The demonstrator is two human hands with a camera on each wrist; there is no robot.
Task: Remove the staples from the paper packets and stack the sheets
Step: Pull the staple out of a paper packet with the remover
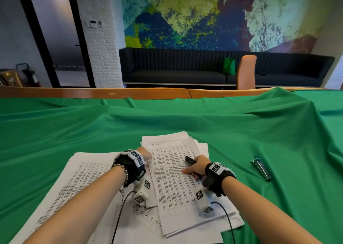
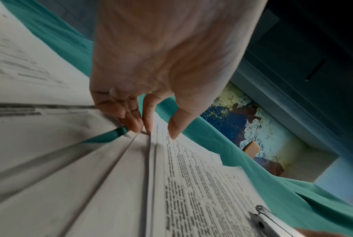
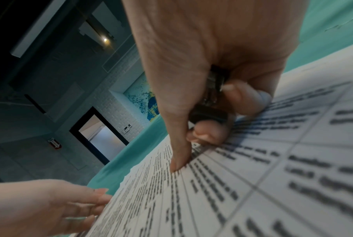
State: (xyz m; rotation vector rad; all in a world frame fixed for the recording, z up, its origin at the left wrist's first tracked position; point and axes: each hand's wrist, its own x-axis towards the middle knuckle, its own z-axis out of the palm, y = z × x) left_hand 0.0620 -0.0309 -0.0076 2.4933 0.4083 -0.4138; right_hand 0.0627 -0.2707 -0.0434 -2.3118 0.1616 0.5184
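Two hands work over a loose heap of printed sheets [image 1: 174, 178] on the desk [image 1: 259, 132], which is draped in green cloth. The right hand [image 1: 197, 166] is curled round a dark staple remover [image 1: 189, 160], its thumb pressed flat on the top sheet. The left hand [image 1: 145, 153] has its fingers [image 2: 135, 123] fairly straight and together, their tips at the left edge of the top packet, seemingly lifting or parting the pages. A second pile of sheets [image 1: 83, 177] lies just to the left, overlapped by the first. A metal stapler [image 1: 260, 167] rests well apart on the right.

Risks, as I judge them: the heap is fanned and skewed, so parting one edge could drag neighbouring sheets along or mix the piles. With the remover gripped in the same hand that pins the paper, a slip could tear a page. No staple is visible, so its place is uncertain.
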